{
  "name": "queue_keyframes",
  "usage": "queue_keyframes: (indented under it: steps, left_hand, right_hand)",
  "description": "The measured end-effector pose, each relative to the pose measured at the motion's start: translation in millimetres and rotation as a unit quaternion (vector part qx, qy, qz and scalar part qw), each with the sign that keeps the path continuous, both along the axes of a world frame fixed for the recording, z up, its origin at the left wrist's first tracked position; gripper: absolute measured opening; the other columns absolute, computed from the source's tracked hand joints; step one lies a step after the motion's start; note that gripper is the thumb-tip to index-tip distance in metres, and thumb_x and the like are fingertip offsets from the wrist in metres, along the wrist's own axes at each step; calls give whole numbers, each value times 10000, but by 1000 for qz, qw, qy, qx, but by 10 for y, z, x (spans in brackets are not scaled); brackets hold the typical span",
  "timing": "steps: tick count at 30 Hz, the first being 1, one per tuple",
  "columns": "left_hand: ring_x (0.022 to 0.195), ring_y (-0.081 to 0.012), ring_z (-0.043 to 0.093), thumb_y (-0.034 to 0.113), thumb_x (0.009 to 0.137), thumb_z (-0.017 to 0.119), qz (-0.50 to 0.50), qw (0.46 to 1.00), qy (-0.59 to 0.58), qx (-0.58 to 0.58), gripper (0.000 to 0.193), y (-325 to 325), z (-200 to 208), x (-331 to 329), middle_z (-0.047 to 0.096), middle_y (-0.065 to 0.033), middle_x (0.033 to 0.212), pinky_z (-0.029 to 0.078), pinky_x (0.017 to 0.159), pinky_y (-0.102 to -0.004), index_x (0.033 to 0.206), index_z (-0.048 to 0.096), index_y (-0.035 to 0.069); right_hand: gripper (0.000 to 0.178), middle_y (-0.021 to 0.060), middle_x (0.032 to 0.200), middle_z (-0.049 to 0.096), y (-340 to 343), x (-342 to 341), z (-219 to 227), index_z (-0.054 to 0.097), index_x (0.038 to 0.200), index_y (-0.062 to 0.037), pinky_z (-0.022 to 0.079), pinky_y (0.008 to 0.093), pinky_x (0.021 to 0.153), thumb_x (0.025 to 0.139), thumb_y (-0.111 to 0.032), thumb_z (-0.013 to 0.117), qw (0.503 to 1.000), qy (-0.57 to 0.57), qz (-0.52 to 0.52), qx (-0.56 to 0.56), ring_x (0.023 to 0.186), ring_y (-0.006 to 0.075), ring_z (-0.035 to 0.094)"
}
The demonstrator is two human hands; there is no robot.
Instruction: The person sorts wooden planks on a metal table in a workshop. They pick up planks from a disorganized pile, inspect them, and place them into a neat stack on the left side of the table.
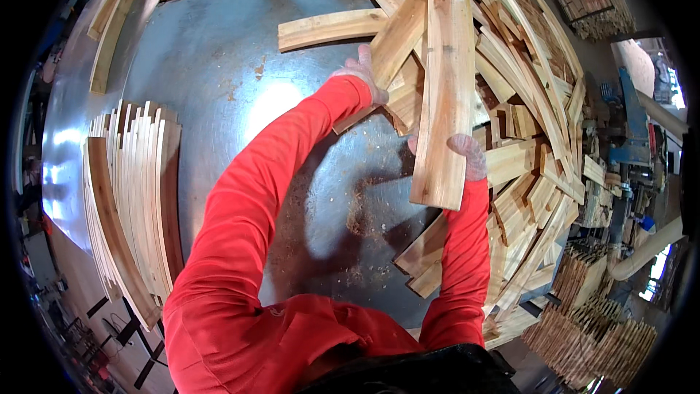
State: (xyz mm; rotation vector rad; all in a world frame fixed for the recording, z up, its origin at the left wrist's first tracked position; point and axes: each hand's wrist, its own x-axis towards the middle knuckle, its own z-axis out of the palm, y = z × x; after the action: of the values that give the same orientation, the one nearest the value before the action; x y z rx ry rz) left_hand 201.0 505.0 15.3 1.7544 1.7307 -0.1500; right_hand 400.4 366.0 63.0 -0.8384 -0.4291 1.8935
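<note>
A long, flat wooden board [446, 87] with brown-streaked grain lies over the pile, its near end raised toward me. My right hand [468, 155] grips this near end, with the thumb on one side and the fingers along the other. To its left, a second wooden board [401, 33] slants across the pile. My left hand [362, 76] is closed at the lower left edge of that slanted board; some of its fingers are hidden. Both hands look covered by thin, pale gloves. Another short board [332, 29] lies flat just beyond my left hand.
A loose heap of boards [536, 102] covers the right side of the metal table [211, 58]. On the left stands a row of narrow strips [138, 190] set side by side. Stacked wood [590, 343] and blue machinery [634, 120] are beyond the table at right.
</note>
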Motion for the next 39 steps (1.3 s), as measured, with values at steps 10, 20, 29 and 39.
queue_keyframes:
  steps: [10, 20, 29, 39]
  left_hand:
    - [770, -214, 570, 270, 648, 756, 176, 519, -771, -323, 702, -1258, -425, -1063, 590, -142, 947, 493, 767, -387, 1246, 479, 26]
    - [1070, -394, 593, 177, 792, 691, 361, 436, -755, -332, 561, -2473, -495, -954, 570, -232, 1188, 494, 909, -580, 1255, 457, -37]
    - [983, -292, 646, 111, 793, 719, 389, 544, -722, -177, 579, -2660, -693, -796, 633, -169, 1101, 551, 851, -424, 1290, 452, -19]
    - [868, -244, 674, 266, 755, 776, 398, 532, -734, -140, 497, -2800, -582, -612, 672, -110, 982, 575, 728, -368, 1143, 571, 35]
  right_hand:
    - [616, 142, 1049, 629, 164, -318, -365, 489, 1286, -31, 505, 354, 850, 762, -193, 767, 955, -293, -34, 24, 939, 245, 613]
    - [520, 157, 1065, 607, -895, -929, -553, 425, 1294, -43, 497, 369, 806, 891, -309, 618, 932, -361, 2, 1, 917, 309, 616]
    - [563, 199, 1197, 593, -993, -612, -183, 535, 1276, -40, 441, 351, 956, 857, -394, 660, 694, -609, 272, 271, 1139, 300, 554]
    - [915, 242, 1130, 521, 842, 71, -304, 265, 1409, -21, 507, 429, 771, 739, -421, 743, 696, -692, 194, 17, 1018, 340, 531]
